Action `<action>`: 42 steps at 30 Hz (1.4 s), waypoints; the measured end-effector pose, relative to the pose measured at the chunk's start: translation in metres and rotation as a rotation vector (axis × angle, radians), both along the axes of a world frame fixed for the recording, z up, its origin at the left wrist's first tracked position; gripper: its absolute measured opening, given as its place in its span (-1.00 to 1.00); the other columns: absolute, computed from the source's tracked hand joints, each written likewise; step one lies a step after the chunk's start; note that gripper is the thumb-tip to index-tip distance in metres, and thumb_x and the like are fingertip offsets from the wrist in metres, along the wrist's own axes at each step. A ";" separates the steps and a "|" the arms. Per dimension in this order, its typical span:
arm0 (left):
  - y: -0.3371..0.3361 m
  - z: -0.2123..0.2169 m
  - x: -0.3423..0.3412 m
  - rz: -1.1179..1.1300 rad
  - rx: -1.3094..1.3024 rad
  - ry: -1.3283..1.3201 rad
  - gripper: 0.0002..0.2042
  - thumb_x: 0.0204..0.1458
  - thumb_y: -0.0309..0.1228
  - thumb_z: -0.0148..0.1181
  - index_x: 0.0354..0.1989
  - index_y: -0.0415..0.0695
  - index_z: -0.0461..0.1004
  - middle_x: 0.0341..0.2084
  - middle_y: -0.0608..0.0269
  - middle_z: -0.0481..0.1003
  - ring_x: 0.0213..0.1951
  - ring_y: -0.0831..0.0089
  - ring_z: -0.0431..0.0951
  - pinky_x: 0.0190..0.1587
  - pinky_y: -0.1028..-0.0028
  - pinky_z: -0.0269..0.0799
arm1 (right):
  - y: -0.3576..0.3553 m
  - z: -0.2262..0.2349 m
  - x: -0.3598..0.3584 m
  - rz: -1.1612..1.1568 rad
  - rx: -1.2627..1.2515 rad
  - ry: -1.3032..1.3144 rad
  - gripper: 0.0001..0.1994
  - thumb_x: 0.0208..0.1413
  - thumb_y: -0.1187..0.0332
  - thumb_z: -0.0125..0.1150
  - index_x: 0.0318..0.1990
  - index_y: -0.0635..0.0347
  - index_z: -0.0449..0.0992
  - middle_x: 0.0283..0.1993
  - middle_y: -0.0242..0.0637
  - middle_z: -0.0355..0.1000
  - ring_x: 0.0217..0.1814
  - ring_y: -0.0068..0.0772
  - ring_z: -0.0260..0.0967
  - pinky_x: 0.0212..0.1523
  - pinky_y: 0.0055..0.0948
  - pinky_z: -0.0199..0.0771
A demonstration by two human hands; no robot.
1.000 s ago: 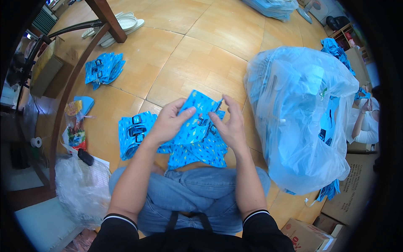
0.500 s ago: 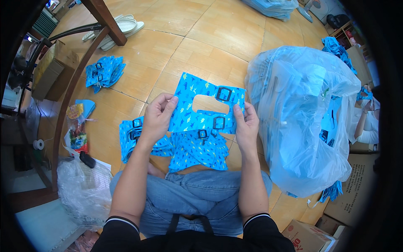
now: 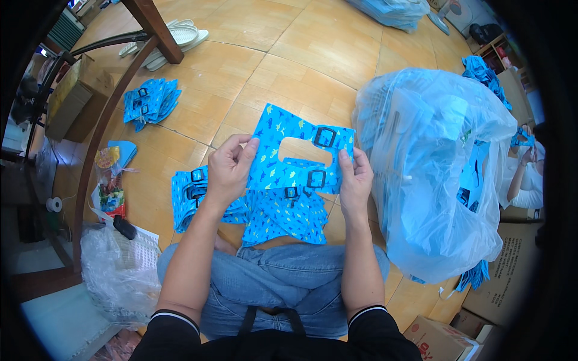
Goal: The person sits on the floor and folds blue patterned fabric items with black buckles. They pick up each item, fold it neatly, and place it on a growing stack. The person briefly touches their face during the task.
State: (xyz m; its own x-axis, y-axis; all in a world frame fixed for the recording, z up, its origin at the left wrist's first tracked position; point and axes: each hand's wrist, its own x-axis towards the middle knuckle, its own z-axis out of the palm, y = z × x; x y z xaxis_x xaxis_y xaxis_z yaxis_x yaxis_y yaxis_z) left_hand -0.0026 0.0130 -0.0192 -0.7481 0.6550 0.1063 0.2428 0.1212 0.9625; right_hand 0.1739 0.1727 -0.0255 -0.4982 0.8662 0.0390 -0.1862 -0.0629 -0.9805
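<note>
Between my two hands a flat blue fabric piece (image 3: pixel 274 135) is held up, printed with small yellow and dark blue animal shapes. It has a rounded cut-out in its middle and two black buckles on its right part. My left hand (image 3: pixel 233 165) pinches its left edge, thumb on top. At the right edge, my right hand (image 3: pixel 356 177) grips it the same way. Below it on the floor lies a fanned stack of matching blue pieces (image 3: pixel 286 219) with a black buckle. Another buckled stack (image 3: pixel 186 195) lies beside it, partly behind my left forearm.
A big translucent bag (image 3: pixel 421 180) full of blue pieces stands to the right. Farther left lies another blue pile (image 3: pixel 150 102), near a wooden frame leg (image 3: pixel 153 30) and pale slippers (image 3: pixel 183 37). Cartons (image 3: pixel 509 271) stand at lower right. A person (image 3: pixel 524 174) sits at the far right.
The blue fabric piece and both hands have shifted very slightly to the right. Both hands keep their hold. At the far right, the other person's arm has moved a little.
</note>
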 end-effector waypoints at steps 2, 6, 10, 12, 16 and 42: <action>0.000 -0.001 0.000 0.006 0.002 0.008 -0.82 0.22 -0.39 0.11 -0.21 -0.29 0.49 -0.63 0.48 0.44 -0.59 0.83 0.26 -0.57 0.70 0.09 | 0.000 0.000 0.000 -0.003 0.002 -0.002 -0.77 0.22 0.29 0.20 -0.12 0.28 0.47 -0.37 -0.49 0.47 -0.42 -0.84 0.29 -0.42 -0.76 0.28; 0.000 0.000 0.001 0.005 -0.009 0.012 -0.81 0.22 -0.38 0.12 -0.21 -0.29 0.49 -0.64 0.49 0.43 -0.60 0.84 0.25 -0.58 0.70 0.07 | 0.000 0.000 0.000 0.001 -0.001 -0.005 -0.76 0.22 0.28 0.20 -0.12 0.28 0.47 -0.36 -0.48 0.47 -0.42 -0.84 0.29 -0.42 -0.76 0.28; 0.000 0.000 0.001 0.004 -0.016 0.020 -0.81 0.22 -0.38 0.12 -0.21 -0.29 0.49 -0.65 0.50 0.42 -0.60 0.84 0.25 -0.58 0.70 0.07 | 0.000 0.000 0.000 0.002 0.002 -0.007 -0.76 0.22 0.28 0.20 -0.12 0.29 0.47 -0.36 -0.48 0.47 -0.42 -0.84 0.29 -0.42 -0.75 0.29; 0.000 -0.001 0.001 0.003 -0.014 0.018 -0.81 0.22 -0.38 0.12 -0.21 -0.29 0.49 -0.65 0.50 0.42 -0.60 0.83 0.25 -0.58 0.70 0.08 | 0.000 0.000 0.000 0.000 0.005 -0.009 -0.76 0.22 0.28 0.20 -0.12 0.29 0.47 -0.36 -0.48 0.47 -0.42 -0.84 0.29 -0.41 -0.75 0.29; 0.000 -0.002 0.000 0.002 -0.023 0.020 -0.81 0.22 -0.38 0.12 -0.22 -0.29 0.49 -0.64 0.49 0.42 -0.59 0.83 0.26 -0.58 0.70 0.09 | 0.000 0.001 0.000 -0.001 0.003 -0.005 -0.77 0.23 0.28 0.20 -0.13 0.29 0.47 -0.36 -0.48 0.47 -0.41 -0.84 0.30 -0.41 -0.75 0.30; 0.003 -0.002 0.001 0.056 0.000 0.031 -0.76 0.16 -0.27 0.18 -0.23 -0.22 0.52 -0.75 0.35 0.35 -0.65 0.67 0.30 -0.60 0.53 0.16 | -0.005 0.000 0.000 0.013 -0.005 0.003 -0.78 0.23 0.33 0.18 -0.10 0.30 0.46 -0.34 -0.49 0.47 -0.38 -0.84 0.29 -0.38 -0.75 0.27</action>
State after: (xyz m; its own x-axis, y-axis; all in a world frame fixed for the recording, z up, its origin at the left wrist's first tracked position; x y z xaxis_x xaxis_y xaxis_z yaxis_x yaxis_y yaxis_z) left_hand -0.0014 0.0160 -0.0216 -0.7798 0.6124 0.1299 0.2650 0.1350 0.9547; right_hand 0.1743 0.1677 -0.0258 -0.5091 0.8599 0.0367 -0.1884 -0.0697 -0.9796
